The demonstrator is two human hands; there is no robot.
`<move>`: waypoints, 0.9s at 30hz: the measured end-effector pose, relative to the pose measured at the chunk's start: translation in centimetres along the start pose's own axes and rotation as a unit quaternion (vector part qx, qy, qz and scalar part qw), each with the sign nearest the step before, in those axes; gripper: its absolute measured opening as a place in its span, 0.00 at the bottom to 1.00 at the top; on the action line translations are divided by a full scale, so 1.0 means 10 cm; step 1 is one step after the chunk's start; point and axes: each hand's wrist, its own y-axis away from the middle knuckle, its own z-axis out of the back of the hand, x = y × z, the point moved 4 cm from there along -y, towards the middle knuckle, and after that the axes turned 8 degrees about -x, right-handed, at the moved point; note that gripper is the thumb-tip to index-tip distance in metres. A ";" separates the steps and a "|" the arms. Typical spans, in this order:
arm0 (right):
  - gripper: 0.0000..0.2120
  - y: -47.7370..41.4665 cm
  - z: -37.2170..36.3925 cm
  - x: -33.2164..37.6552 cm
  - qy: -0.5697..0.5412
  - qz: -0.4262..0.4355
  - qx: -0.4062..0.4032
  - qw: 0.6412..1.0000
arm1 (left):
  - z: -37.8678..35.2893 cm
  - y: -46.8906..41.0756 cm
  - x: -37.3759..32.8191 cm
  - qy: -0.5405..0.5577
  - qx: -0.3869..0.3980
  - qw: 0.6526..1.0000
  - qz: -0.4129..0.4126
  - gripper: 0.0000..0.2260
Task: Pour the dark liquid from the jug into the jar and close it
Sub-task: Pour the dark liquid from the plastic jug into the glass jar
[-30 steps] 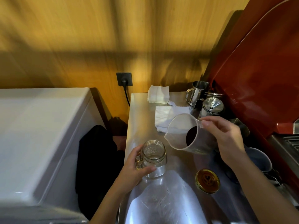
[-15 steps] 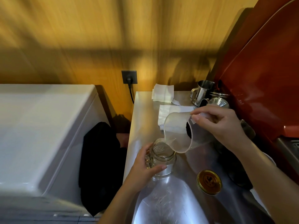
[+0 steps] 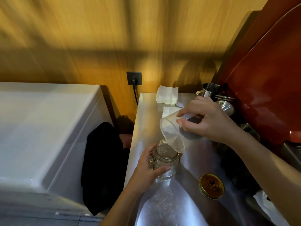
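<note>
While jug [image 3: 171,134] tips, jar [image 3: 166,162] hugs counter [image 3: 146,111] edge (L side).

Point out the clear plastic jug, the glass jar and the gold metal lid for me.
Clear plastic jug [image 3: 171,132]: head view, on its tilted translucent side wall near the spout.
Glass jar [image 3: 167,162]: head view, on its shoulder below the open rim.
Gold metal lid [image 3: 211,185]: head view, on the middle of its flat top.
</note>
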 end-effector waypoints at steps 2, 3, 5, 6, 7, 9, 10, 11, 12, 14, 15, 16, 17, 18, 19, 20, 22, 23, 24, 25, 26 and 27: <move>0.08 -0.01 -0.02 0.00 0.008 0.006 0.013 1.000 | 0.00 0.00 -0.01 -0.001 -0.001 1.000 -0.002 0.35; 0.07 -0.01 -0.03 0.00 0.011 0.008 0.021 1.000 | 0.00 0.00 -0.01 -0.003 -0.001 1.000 -0.002 0.35; 0.07 -0.03 -0.04 0.01 0.018 0.013 0.033 0.999 | 0.00 0.00 -0.02 -0.004 0.001 1.000 -0.001 0.35; 0.09 -0.03 -0.04 0.01 0.024 0.015 0.035 0.999 | 0.00 0.00 -0.01 -0.002 0.002 1.000 0.001 0.35; 0.11 -0.04 -0.05 0.02 0.028 0.015 0.036 0.999 | 0.00 0.00 -0.02 -0.001 0.004 1.000 0.004 0.36; 0.12 -0.06 -0.04 0.04 0.028 0.013 0.038 0.999 | 0.00 0.00 -0.02 -0.001 0.006 1.000 0.008 0.38; 0.12 -0.06 -0.04 0.04 0.028 0.013 0.039 0.999 | 0.00 0.01 -0.03 0.002 0.006 1.000 0.010 0.38; 0.12 -0.07 -0.04 0.05 0.030 0.015 0.039 0.999 | 0.00 0.01 -0.03 0.007 0.006 1.000 0.010 0.38; 0.12 -0.07 -0.05 0.06 0.035 0.019 0.041 0.998 | 0.00 0.01 -0.04 0.008 0.004 1.000 0.010 0.37; 0.11 -0.08 -0.07 0.07 0.049 0.029 0.051 0.997 | 0.00 0.02 -0.06 0.005 0.001 1.000 0.008 0.34; 0.11 -0.09 -0.09 0.07 0.055 0.033 0.058 0.996 | 0.01 0.02 -0.07 0.004 0.001 1.000 0.007 0.34; 0.11 -0.09 -0.11 0.08 0.059 0.036 0.064 0.996 | 0.01 0.02 -0.08 0.004 0.000 1.000 0.007 0.33; 0.12 -0.09 -0.13 0.09 0.062 0.039 0.071 0.995 | 0.01 0.03 -0.09 0.003 0.000 1.000 0.008 0.32; 0.13 -0.09 -0.15 0.10 0.063 0.047 0.078 0.994 | 0.01 0.03 -0.09 0.003 0.000 1.000 0.009 0.32; 0.13 -0.09 -0.18 0.12 0.066 0.061 0.084 0.992 | 0.01 0.03 -0.10 0.004 0.000 1.000 0.009 0.33; 0.13 -0.09 -0.20 0.14 0.072 0.076 0.089 0.991 | 0.01 0.03 -0.10 0.002 -0.001 1.000 0.009 0.33; 0.13 -0.10 -0.23 0.15 0.085 0.096 0.094 0.987 | 0.01 0.03 -0.11 -0.001 -0.003 1.000 0.008 0.32; 0.13 -0.12 -0.25 0.15 0.088 0.097 0.098 0.986 | 0.01 0.03 -0.11 -0.002 -0.003 1.000 0.008 0.32; 0.14 -0.13 -0.26 0.14 0.091 0.097 0.103 0.986 | 0.01 0.03 -0.11 -0.003 -0.003 1.000 0.009 0.31; 0.14 -0.14 -0.27 0.14 0.095 0.099 0.107 0.985 | 0.01 0.03 -0.11 -0.003 -0.002 1.000 0.010 0.32; 0.15 -0.14 -0.28 0.14 0.098 0.104 0.110 0.984 | 0.02 0.03 -0.11 -0.004 -0.001 1.000 0.011 0.32; 0.15 -0.14 -0.29 0.14 0.098 0.110 0.112 0.983 | 0.02 0.03 -0.11 -0.004 0.000 1.000 0.012 0.32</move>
